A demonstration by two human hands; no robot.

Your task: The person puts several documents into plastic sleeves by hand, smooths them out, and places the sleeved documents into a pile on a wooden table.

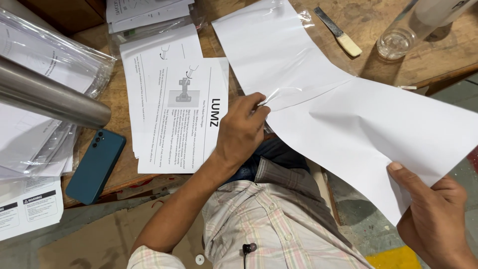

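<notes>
The white sheet (378, 134) hangs off the wooden bench (438, 55) edge, partly inside a clear plastic sleeve (279, 55). Left hand (241, 132) pinches the sleeve mouth; right hand (435, 219) grips the sheet's outer corner. Judged light, limp, crease-prone and slippery; best held by its edges.

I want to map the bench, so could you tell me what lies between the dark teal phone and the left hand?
In the head view, a stack of printed instruction sheets lies on the wooden table between the phone and the left hand.

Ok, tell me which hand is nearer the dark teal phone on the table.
Left. The left hand pinches the plastic sleeve, right of the phone; the right hand holds the white sheet, far right.
</notes>
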